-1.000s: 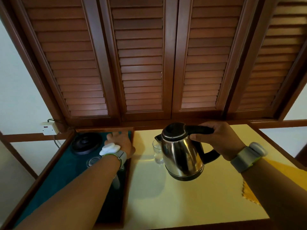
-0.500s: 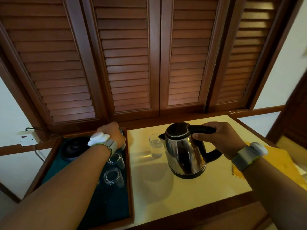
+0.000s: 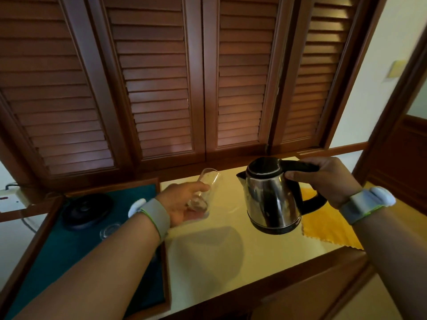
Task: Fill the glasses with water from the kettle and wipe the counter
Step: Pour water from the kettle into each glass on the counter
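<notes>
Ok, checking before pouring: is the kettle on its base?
No, the right hand holds the kettle above the counter, off the base.

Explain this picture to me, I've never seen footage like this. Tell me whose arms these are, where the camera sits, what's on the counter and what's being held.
No machine here: the grips are a person's two bare hands, a band on each wrist. The one picture comes from a camera on the person's head, looking forward and down. The left hand holds a tilted glass above the counter. The right hand holds a steel kettle by its black handle, lifted off the counter. A yellow cloth lies on the counter. At left, a green-lined tray carries the kettle base and another glass. Wooden shutters stand behind.
</notes>
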Available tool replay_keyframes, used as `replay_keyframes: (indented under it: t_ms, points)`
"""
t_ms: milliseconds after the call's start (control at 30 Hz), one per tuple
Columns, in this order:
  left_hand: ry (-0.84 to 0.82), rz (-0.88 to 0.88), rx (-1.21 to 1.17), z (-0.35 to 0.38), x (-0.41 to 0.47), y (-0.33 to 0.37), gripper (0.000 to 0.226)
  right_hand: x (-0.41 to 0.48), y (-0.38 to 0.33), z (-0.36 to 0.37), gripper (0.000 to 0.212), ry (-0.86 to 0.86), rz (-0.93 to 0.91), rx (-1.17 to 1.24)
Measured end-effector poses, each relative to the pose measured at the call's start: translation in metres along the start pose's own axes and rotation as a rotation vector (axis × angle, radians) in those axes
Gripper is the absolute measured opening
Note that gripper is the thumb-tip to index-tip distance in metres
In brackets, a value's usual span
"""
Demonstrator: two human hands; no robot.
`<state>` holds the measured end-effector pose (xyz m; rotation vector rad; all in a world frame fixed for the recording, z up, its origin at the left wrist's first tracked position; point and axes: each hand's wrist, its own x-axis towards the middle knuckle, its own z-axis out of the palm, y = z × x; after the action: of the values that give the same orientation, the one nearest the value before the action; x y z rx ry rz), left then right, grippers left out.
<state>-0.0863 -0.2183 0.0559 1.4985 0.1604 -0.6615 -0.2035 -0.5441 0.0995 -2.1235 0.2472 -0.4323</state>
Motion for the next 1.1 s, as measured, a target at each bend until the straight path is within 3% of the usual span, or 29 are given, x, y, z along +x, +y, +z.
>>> replay_keyframes:
  t_ms: [133, 200, 267, 433, 533, 1100]
  points:
    - [-0.066, 0.019, 0.161, 0.039, 0.009, -0.029, 0.046, 0.010, 0.010, -0.020, 0.044, -0.046, 0.009, -0.020]
    - [-0.014, 0.091, 0.290, 0.054, 0.018, -0.044, 0.047, 0.014, 0.015, -0.024, 0.050, -0.057, -0.018, -0.042]
    - [0.088, 0.185, 0.429, 0.067, 0.035, -0.057, 0.057, 0.021, 0.023, -0.029, 0.045, -0.078, -0.047, -0.052]
    - [0.455, 0.300, 0.759, 0.088, 0.060, -0.084, 0.042, 0.039, 0.036, -0.032, 0.026, -0.128, -0.071, -0.111]
    - [0.556, 0.316, 0.749, 0.098, 0.066, -0.089, 0.044, 0.049, 0.036, -0.027, 0.022, -0.157, -0.089, -0.150]
    - [0.652, 0.245, 0.670, 0.111, 0.096, -0.093, 0.063, 0.100, 0.028, 0.013, 0.025, -0.293, -0.186, -0.319]
